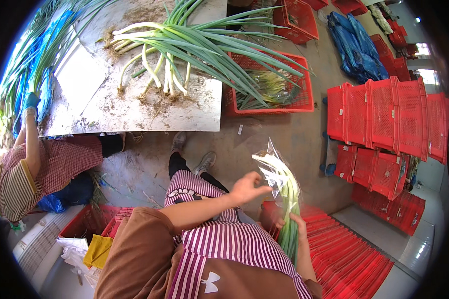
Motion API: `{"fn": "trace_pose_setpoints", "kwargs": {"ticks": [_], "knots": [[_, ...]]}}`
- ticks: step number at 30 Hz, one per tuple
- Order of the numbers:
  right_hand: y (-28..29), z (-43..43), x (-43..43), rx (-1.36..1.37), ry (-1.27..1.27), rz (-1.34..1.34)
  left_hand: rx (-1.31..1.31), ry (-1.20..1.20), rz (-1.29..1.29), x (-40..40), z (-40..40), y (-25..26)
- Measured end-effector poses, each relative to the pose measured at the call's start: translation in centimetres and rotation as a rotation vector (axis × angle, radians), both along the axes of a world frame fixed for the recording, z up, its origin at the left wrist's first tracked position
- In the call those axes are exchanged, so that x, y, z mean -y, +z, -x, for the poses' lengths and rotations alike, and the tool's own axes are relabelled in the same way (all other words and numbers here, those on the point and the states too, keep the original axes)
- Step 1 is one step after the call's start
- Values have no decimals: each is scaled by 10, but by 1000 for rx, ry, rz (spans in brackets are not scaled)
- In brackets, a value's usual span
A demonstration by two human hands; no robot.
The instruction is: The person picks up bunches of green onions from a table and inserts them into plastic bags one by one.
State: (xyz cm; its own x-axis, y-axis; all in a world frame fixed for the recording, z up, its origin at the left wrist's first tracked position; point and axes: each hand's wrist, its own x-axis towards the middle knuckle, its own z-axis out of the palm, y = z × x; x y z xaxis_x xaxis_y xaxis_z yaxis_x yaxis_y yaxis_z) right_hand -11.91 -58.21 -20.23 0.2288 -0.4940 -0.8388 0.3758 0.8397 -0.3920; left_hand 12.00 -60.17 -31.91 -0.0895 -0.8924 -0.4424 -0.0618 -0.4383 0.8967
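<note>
A bunch of green onions (289,190) in a clear plastic bag is held upright before me, its white root ends at the top. Around the green stalks, low on the bunch, my right hand (299,225) is closed. Close beside the bag's upper part is my left hand (250,190), fingers curled and apart from the thumb; nothing shows in its grasp. Whether its fingertips touch the film is unclear. Loose green onions (194,39) with dirty roots lie on the metal table (205,112), their leaves hanging over its right edge.
A red crate (273,111) holding bagged onions stands by the table. Stacked red crates (381,116) rise at right, and nested ones (340,258) lie beside me. Another person's gloved hand (31,101) touches onions at left. Blue plastic bags (355,45) lie at the back.
</note>
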Motion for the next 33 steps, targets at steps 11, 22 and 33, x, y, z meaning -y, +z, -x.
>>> {"fn": "trace_pose_setpoints", "kwargs": {"ticks": [11,22,33], "knots": [[-24,-29,-1,-483,372,141,41,-63,328,-4,34,25],[-49,-48,13,-1026,1301,466,152,-231,362,-6,28,24],[-75,-49,20,-650,905,360,50,-296,622,-14,22,29]]}}
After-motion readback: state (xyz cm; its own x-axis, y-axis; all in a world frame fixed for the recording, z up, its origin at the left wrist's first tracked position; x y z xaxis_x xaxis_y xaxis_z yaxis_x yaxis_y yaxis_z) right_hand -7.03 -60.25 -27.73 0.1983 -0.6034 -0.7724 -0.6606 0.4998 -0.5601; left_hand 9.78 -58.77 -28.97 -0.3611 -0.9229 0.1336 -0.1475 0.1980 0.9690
